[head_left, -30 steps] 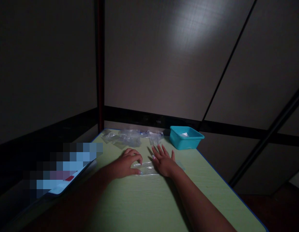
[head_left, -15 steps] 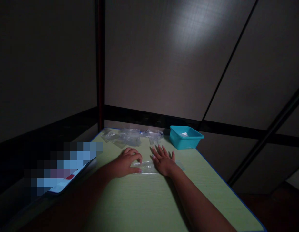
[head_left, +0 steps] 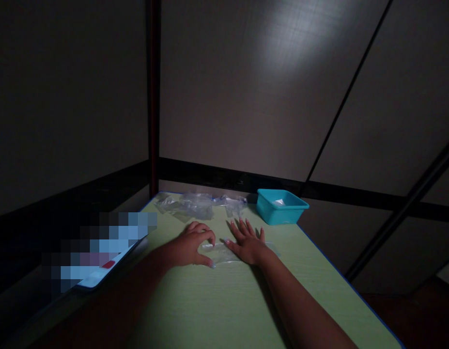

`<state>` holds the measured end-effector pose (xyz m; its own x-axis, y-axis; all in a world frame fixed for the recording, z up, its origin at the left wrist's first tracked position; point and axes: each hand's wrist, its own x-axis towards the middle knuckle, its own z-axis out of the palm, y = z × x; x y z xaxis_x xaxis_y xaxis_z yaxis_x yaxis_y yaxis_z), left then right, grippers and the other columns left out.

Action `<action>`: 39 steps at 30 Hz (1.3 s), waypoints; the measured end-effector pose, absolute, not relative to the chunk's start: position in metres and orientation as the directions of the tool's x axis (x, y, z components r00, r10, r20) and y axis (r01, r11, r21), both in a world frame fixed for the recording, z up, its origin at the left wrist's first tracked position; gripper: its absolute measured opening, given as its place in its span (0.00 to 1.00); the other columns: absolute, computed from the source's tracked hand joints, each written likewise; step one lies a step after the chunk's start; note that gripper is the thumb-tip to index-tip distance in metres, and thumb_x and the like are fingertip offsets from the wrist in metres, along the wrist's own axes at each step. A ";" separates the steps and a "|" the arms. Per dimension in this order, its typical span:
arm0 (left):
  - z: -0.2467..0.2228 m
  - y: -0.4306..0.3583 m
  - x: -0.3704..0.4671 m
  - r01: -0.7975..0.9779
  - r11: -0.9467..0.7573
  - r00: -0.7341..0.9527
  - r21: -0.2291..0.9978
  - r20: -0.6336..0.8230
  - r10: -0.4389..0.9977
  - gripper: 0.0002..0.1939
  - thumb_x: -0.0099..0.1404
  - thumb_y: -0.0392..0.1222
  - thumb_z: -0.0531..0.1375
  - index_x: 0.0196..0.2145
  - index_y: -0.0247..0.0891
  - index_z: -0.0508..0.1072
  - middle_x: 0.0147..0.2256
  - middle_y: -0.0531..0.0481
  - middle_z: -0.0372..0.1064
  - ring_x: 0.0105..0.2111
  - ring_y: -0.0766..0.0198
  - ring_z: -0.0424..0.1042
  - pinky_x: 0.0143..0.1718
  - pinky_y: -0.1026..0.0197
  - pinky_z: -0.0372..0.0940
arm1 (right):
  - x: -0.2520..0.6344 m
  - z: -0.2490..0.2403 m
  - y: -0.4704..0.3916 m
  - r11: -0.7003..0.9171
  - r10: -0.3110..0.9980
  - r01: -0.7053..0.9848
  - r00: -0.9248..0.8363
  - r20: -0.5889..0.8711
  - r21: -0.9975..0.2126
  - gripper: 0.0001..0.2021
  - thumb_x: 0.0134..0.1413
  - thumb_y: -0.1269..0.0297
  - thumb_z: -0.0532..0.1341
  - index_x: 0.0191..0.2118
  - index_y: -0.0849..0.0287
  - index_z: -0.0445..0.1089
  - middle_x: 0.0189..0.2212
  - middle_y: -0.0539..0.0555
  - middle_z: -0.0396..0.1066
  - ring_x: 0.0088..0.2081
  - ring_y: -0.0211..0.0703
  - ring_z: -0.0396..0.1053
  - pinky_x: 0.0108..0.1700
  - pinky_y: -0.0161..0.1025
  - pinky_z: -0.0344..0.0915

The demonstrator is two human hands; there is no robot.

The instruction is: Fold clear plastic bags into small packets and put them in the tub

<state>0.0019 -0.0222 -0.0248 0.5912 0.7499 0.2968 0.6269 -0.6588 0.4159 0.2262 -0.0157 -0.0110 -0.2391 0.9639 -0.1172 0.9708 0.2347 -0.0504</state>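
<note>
A clear plastic bag [head_left: 224, 253] lies flat on the light green table [head_left: 195, 305], stretched out sideways under my hands. My right hand [head_left: 248, 245] rests palm down on the bag with its fingers spread. At the bag's left end is my left hand [head_left: 193, 245], thumb and index finger apart in a C shape, the other fingers curled. The thumb tip is at or just beside the bag's near edge; nothing shows gripped between the fingers.
Crumpled clear plastic bags [head_left: 195, 206] lie along the table's far edge. A turquoise basket [head_left: 282, 213] with something pale inside stands at the far right corner. On the left is a bright screen-like device [head_left: 95, 278], mostly pixelated. Dark panelled walls [head_left: 231, 97] rise behind.
My left thumb has moved slightly down and away from the index finger, widening the gap. The right thumb has shifted a little left across the bag. The view has tilted slightly.
</note>
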 end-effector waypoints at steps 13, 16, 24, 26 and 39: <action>-0.025 -0.020 -0.001 0.625 -0.670 0.601 0.400 0.300 0.741 0.25 0.43 0.57 0.66 0.38 0.47 0.68 0.44 0.51 0.59 0.49 0.53 0.53 0.49 0.55 0.51 | 0.234 -0.008 -0.015 0.227 0.972 0.970 -0.232 -0.042 -0.091 0.30 0.53 0.39 0.32 0.60 0.39 0.22 0.62 0.46 0.17 0.61 0.49 0.15 0.53 0.67 0.21; -0.026 -0.018 -0.002 0.643 -0.661 0.592 0.387 0.297 0.749 0.26 0.42 0.57 0.66 0.38 0.48 0.69 0.46 0.50 0.58 0.50 0.52 0.52 0.50 0.54 0.51 | 0.235 -0.004 -0.016 0.198 0.980 0.980 -0.198 -0.010 -0.034 0.29 0.54 0.40 0.32 0.60 0.40 0.21 0.62 0.45 0.15 0.61 0.51 0.15 0.53 0.67 0.20; -0.029 -0.011 -0.013 0.753 -0.572 0.513 0.324 0.254 0.820 0.28 0.40 0.58 0.66 0.39 0.50 0.69 0.52 0.49 0.54 0.54 0.47 0.48 0.51 0.49 0.50 | 0.245 -0.015 -0.005 0.122 0.991 0.992 -0.123 -0.054 -0.019 0.28 0.56 0.43 0.31 0.60 0.40 0.21 0.62 0.46 0.17 0.61 0.49 0.17 0.53 0.67 0.23; -0.029 -0.010 -0.017 0.782 -0.538 0.483 0.314 0.239 0.842 0.29 0.39 0.58 0.67 0.40 0.51 0.68 0.54 0.49 0.53 0.55 0.46 0.47 0.51 0.47 0.49 | 0.248 -0.017 -0.002 0.093 0.994 0.996 -0.094 -0.058 -0.008 0.27 0.56 0.43 0.30 0.60 0.40 0.21 0.63 0.46 0.17 0.62 0.49 0.17 0.53 0.67 0.24; -0.022 -0.025 0.008 0.704 -0.633 0.522 0.322 0.370 0.768 0.27 0.58 0.56 0.56 0.53 0.46 0.59 0.57 0.45 0.53 0.58 0.53 0.47 0.56 0.49 0.44 | 0.248 -0.025 -0.001 0.106 0.994 0.993 -0.107 -0.028 -0.048 0.28 0.55 0.42 0.28 0.60 0.39 0.25 0.63 0.48 0.21 0.62 0.50 0.21 0.53 0.67 0.24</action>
